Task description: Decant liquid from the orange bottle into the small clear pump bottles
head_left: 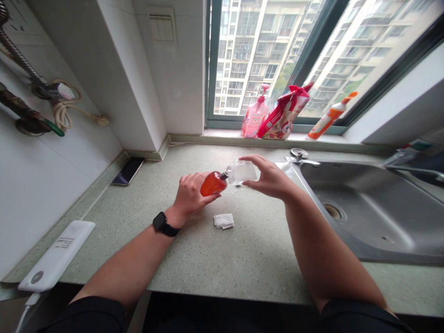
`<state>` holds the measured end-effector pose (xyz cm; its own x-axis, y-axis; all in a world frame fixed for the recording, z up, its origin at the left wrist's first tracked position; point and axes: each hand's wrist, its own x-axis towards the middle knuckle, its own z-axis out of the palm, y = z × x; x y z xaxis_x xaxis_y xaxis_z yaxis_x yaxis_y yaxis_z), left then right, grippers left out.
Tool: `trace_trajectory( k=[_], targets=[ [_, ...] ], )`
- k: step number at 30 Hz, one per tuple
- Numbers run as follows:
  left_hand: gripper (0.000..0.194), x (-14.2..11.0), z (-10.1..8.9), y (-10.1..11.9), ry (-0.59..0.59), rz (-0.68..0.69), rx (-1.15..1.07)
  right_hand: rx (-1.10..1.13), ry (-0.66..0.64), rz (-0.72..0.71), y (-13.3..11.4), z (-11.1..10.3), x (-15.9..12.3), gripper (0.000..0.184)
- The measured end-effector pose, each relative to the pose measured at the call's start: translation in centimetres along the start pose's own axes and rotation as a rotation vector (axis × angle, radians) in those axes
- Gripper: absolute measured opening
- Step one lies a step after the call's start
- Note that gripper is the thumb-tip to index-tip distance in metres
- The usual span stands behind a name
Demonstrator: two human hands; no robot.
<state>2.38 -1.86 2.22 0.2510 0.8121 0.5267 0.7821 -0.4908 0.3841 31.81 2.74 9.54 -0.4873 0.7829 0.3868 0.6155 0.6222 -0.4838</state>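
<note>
My left hand (194, 192) is wrapped round a bottle of orange-red liquid (212, 184), tilted so that its dark threaded neck points to the right. In my right hand (267, 175) is a clear, whitish plastic bottle (243, 171), gripped between thumb and fingers and lying nearly on its side. The two bottle mouths meet or almost meet; whether liquid passes between them I cannot tell. Both bottles are held above the speckled green counter (256, 259). A folded white tissue (224, 221) lies below them. Something small and dark shows just under the clear bottle.
A steel sink (374, 203) with a faucet is on the right. On the windowsill stand a pink pump bottle (255, 113), a red bag (284, 113) and an orange squeeze bottle (329, 118). A phone (128, 171) and a white power bank (57, 256) lie at left.
</note>
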Motion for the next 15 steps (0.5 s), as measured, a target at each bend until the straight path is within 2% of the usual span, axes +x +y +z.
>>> trace_trajectory(
  k=[15],
  targets=[
    [0.076,-0.05,0.17,-0.21,0.006,0.001,0.006,-0.008,0.006,-0.015,-0.20,-0.09,-0.01,0.063]
  ],
)
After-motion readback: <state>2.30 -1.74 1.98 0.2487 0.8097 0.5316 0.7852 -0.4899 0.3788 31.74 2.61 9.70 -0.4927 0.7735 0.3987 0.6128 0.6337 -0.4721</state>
